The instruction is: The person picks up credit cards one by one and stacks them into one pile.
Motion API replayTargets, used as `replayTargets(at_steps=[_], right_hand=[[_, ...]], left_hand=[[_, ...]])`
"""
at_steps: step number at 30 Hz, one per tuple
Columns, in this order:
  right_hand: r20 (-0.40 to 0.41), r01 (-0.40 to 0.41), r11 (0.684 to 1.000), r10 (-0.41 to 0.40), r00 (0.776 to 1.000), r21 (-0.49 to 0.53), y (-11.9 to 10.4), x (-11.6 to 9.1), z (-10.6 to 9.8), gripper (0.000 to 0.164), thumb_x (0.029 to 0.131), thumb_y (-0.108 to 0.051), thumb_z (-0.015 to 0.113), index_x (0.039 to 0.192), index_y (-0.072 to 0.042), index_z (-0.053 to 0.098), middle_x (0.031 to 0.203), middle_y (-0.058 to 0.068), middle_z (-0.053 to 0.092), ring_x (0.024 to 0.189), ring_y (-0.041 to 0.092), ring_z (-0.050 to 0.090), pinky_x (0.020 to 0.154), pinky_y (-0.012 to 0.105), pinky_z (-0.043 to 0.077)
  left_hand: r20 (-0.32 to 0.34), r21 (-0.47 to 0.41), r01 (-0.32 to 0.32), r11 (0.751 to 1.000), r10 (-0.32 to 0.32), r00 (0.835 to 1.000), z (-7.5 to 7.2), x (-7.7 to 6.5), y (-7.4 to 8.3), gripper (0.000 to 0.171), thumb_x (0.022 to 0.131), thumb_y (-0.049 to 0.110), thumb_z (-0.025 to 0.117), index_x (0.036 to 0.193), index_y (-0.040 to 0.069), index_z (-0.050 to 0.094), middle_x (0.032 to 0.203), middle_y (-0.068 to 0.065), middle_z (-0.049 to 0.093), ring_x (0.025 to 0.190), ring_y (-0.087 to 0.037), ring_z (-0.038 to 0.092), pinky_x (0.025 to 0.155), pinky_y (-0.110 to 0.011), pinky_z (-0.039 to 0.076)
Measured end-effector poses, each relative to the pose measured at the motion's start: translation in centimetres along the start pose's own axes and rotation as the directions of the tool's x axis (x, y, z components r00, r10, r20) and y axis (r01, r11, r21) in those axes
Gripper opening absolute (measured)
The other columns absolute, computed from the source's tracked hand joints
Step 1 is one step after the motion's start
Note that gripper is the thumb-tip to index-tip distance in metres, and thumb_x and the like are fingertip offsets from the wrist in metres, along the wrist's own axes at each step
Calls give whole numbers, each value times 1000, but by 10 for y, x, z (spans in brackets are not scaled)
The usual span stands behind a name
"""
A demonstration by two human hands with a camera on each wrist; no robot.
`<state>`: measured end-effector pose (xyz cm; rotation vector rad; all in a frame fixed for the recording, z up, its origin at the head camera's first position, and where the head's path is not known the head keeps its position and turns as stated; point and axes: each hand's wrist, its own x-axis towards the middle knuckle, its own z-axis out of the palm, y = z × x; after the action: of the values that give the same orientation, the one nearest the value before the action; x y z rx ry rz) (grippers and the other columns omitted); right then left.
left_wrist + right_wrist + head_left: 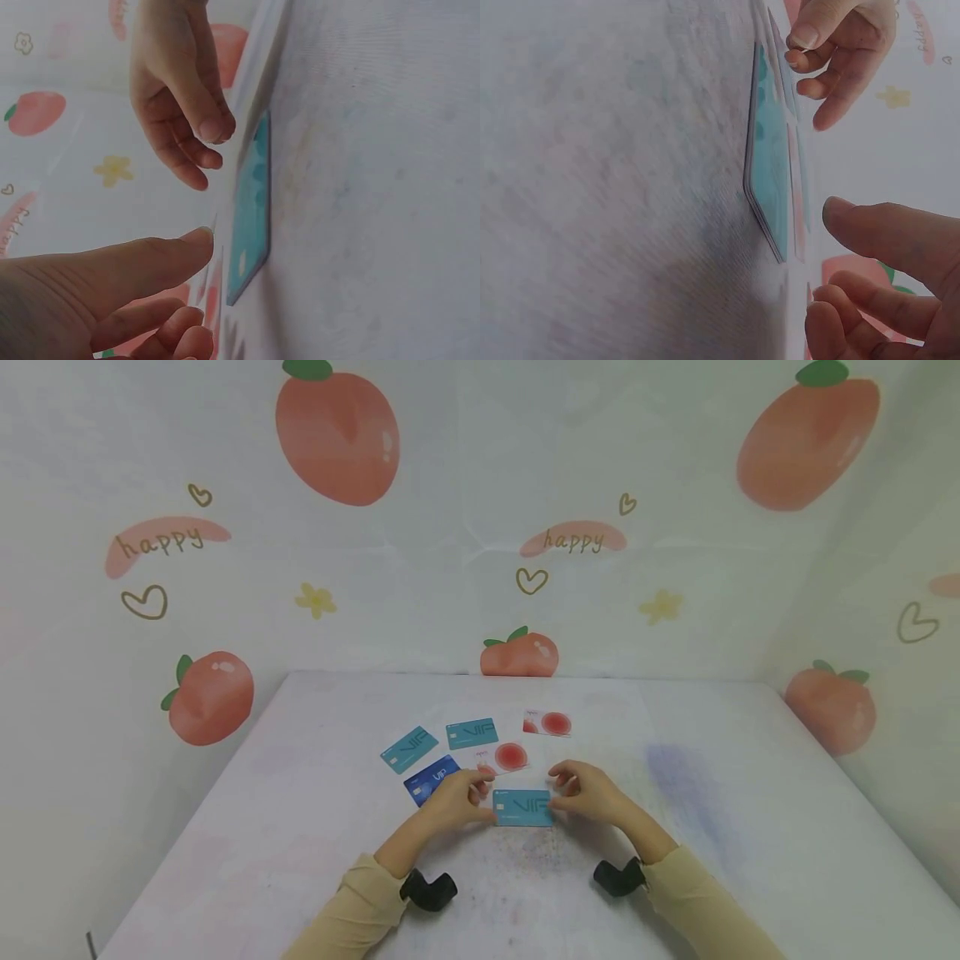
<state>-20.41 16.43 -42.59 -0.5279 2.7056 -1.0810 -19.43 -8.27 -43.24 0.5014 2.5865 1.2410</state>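
Note:
A teal VIP card (pixel 517 817) lies flat on the table between the two hands. In the right wrist view, the edge of this teal card (pixel 769 169) looks layered, like a small stack. My left hand (pixel 452 799) hovers at the card's left end, fingers loosely bent, partly covering a blue VIP card (pixel 431 778). At the right end is my right hand (pixel 588 793), thumb and fingers apart. Both wrist views show gaps between the thumbs and the teal card, with nothing held. Just beyond it lies a white card with a red circle (pixel 512 757).
Farther back lie two more teal cards, one tilted (pixel 409 750) and one nearly straight (pixel 472 733), and another white-and-red card (pixel 547 723). The white table (pixel 300 827) meets a fruit-printed backdrop (pixel 450 593). Black wrist mounts (pixel 429 892) sit on both forearms.

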Motion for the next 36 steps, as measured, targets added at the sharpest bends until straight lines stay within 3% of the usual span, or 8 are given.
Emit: replayTargets(at_steps=[13,23,26,33,36], right_hand=[[-74,-8,1000,8,997,9,11,15,-12,34,81,-13,70,108,4,59,92,14,63,80,20,59,72,30,50],[-125,-56,998,60,990,39,21,30,-21,34,83,-14,68,110,5,60,93,17,63,85,26,60,79,39,51],[-142,-85,996,90,986,39,24,36,-24,34,84,-14,67,111,6,59,94,18,62,88,29,60,82,41,51],[-183,-123,988,138,973,90,29,48,-30,36,85,-14,65,112,9,57,94,21,62,93,35,62,84,42,50],[-191,-127,987,143,971,97,32,54,-32,37,85,-14,65,112,9,57,95,22,62,94,36,62,84,41,51]], left_hand=[[-58,0,-38,999,37,998,-10,21,12,45,83,16,69,122,-2,58,94,-11,60,80,-15,50,63,-19,44],[-27,0,-28,1000,28,999,-12,48,17,39,87,20,64,121,2,60,101,-11,63,87,-19,56,68,-24,49],[-22,-9,-14,1000,14,1000,-11,59,16,39,88,22,63,122,3,60,105,-12,63,91,-21,57,70,-25,50],[-21,-74,89,993,-91,996,-5,82,17,43,90,30,58,127,8,56,119,-11,60,109,-25,56,86,-34,51],[-36,-107,98,989,-102,994,-1,89,19,43,91,30,57,128,8,55,124,-12,59,113,-26,55,91,-37,50]])
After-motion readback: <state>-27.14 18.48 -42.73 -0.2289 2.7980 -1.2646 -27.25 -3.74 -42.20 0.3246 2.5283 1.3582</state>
